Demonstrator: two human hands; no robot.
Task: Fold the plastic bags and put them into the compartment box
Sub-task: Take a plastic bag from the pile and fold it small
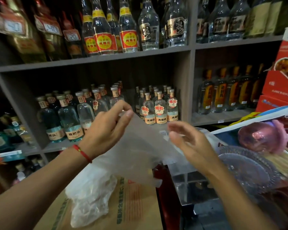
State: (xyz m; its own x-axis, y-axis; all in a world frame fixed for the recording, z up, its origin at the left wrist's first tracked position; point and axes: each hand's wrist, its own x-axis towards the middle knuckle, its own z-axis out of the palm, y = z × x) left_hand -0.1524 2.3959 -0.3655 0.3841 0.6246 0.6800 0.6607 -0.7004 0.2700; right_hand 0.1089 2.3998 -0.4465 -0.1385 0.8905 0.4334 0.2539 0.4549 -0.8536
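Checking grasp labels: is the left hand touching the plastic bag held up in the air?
Touching. The head view shows the left hand pinching the top edge of the plastic bag between thumb and fingers.
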